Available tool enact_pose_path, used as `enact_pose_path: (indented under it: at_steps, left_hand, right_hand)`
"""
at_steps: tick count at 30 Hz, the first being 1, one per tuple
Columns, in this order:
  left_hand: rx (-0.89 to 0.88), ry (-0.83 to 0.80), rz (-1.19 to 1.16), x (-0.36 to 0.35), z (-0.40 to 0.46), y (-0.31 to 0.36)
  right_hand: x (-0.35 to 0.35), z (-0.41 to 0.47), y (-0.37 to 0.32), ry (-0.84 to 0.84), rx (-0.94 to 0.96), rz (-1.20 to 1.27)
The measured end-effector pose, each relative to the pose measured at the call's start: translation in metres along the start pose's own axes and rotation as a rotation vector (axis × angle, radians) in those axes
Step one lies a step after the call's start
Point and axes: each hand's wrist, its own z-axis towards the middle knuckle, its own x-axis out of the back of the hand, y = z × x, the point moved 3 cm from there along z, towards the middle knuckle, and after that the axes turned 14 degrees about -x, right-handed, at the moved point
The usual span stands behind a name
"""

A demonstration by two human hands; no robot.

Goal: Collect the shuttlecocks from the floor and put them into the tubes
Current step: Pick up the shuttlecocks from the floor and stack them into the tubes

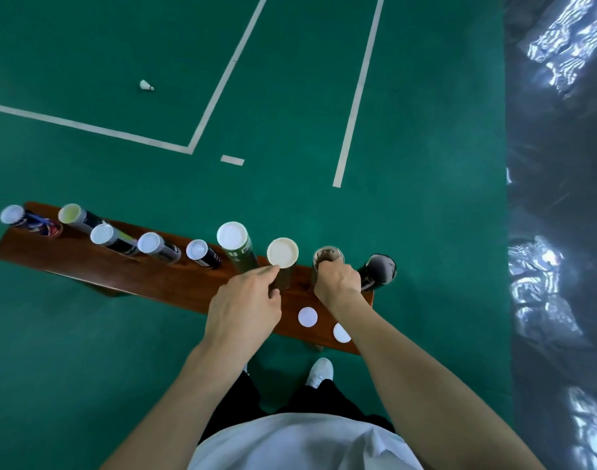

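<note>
A white shuttlecock [146, 85] lies on the green floor far to the left. Several tubes stand along a wooden bench [154, 283]. My left hand [246, 307] holds the tube with the cream lid [282, 252] just below the lid, between index finger and thumb. My right hand [337, 281] grips the open brown tube [328, 255] near its mouth, fingers curled round it. To its right, an open dark tube [378, 270] stands at the bench's end. Two loose white caps [307, 317] [341, 333] lie on the bench near me.
Several capped tubes [148, 243] stand tilted along the bench's left part. White court lines [202, 123] cross the floor. A dark shiny sheet [558, 232] covers the ground on the right. My white shoe [320, 370] shows below the bench.
</note>
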Motion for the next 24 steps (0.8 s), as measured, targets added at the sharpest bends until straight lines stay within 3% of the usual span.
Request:
enact_pose_path:
  at_steps: [6,14,19,24]
  left_hand:
    - [-0.031,0.012,0.017,0.019,0.007,0.001]
    - [-0.193,0.031,-0.01,0.054,0.031,0.009]
    - [-0.428,0.03,-0.158,0.075,0.04,0.022]
    - [-0.818,-0.044,-0.283,0.089,0.019,0.037]
  right_hand:
    - [0.009,-0.002,0.004,-0.008,-0.003,0.1]
    - [0.054,-0.065,0.013,0.318,-0.083,0.416]
    - [0.081,-0.136,0.026,0.596,-0.213,0.772]
    - [0.067,-0.228,0.028,0.827,-0.406,1.121]
